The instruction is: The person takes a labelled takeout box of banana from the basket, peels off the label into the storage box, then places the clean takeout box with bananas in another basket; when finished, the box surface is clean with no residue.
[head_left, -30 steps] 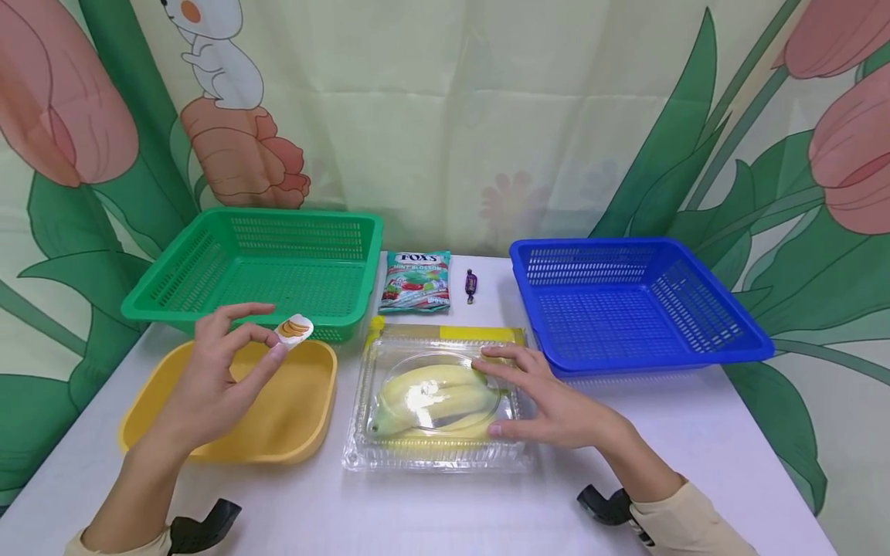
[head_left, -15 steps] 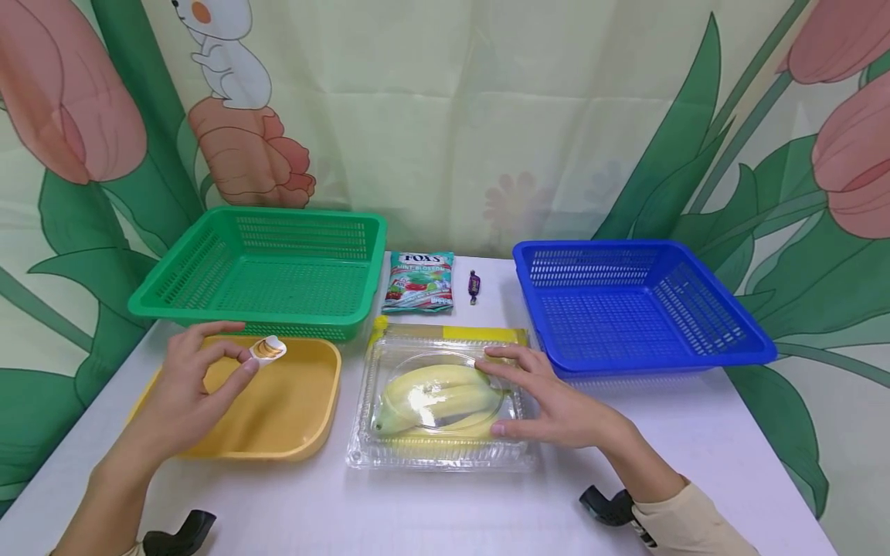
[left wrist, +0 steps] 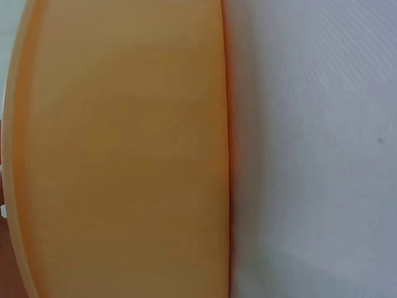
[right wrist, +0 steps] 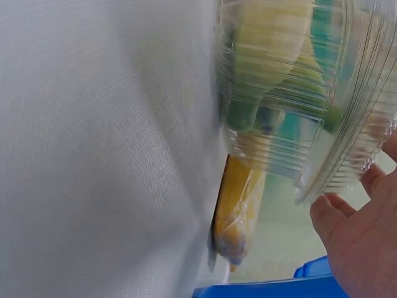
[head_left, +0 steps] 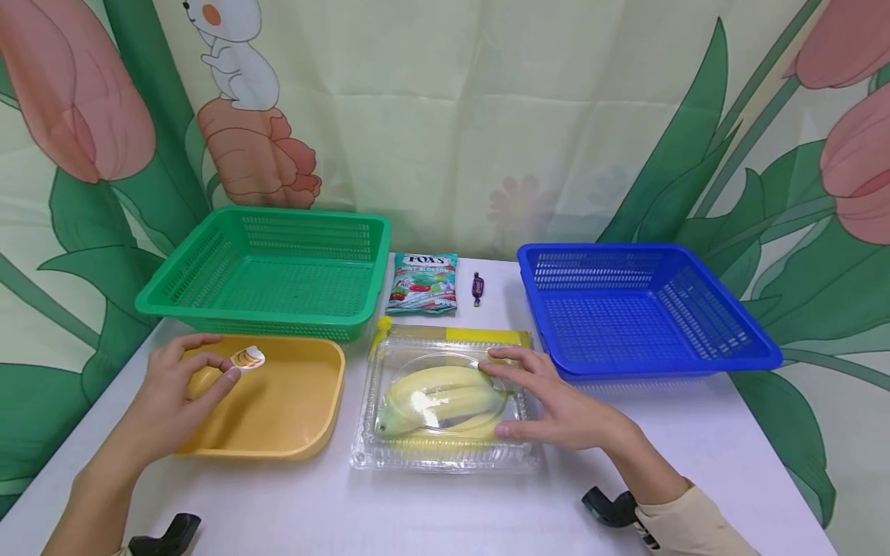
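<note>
Between thumb and index finger, my left hand [head_left: 167, 401] pinches a small white sticker [head_left: 248, 357] printed with bananas. It is over the yellow tray [head_left: 302, 401], whose wall [left wrist: 124, 155] fills much of the left wrist view; the sticker is not seen there. A lidded clear plastic clamshell box [head_left: 445, 457] stands mid-table with pale yellow-green bananas [head_left: 434, 394] inside. Spread fingers of my right hand [head_left: 556, 398] rest on the box's right side. The right wrist view has the hand [right wrist: 366, 230] with its fingertips at the box rim [right wrist: 310, 180].
Behind the box lies a long yellow packet [head_left: 487, 337], also in the right wrist view. Farther back are a FOX'S candy bag [head_left: 426, 284] and a purple-wrapped candy [head_left: 477, 289]. A green basket [head_left: 306, 289] stands back left, a blue basket [head_left: 653, 363] on the right.
My left hand has moved left and slightly nearer with the sticker, from the green basket's front edge to over the yellow tray. My right hand stays on the box.
</note>
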Motion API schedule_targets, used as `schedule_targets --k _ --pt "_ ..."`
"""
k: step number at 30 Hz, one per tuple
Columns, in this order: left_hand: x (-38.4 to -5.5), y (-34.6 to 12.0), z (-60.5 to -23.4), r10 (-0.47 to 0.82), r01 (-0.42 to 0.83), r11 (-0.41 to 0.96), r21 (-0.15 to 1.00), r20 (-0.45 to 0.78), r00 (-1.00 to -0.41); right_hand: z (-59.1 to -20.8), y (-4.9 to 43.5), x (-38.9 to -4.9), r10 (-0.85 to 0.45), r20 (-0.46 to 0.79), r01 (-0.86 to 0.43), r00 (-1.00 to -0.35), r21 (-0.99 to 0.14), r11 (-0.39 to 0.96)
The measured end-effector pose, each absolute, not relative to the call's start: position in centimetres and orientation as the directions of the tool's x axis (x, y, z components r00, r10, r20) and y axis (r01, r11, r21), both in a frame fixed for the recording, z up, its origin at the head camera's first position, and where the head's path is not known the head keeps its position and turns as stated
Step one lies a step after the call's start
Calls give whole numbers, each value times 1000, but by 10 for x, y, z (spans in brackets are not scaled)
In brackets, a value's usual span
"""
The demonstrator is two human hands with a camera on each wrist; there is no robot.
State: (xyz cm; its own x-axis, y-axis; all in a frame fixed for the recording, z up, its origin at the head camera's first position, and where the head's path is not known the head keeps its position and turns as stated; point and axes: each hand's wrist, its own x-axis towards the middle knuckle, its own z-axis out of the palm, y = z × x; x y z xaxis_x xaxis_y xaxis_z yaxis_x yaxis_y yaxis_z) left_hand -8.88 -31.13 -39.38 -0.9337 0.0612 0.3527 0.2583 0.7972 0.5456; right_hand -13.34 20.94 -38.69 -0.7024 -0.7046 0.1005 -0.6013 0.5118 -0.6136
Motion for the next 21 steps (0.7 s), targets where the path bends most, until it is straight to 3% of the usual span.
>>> schedule_targets --k 21 --pt "-100 -324 -415 83 237 889 393 371 -925 -390 210 -135 -704 105 -596 -703 -627 501"
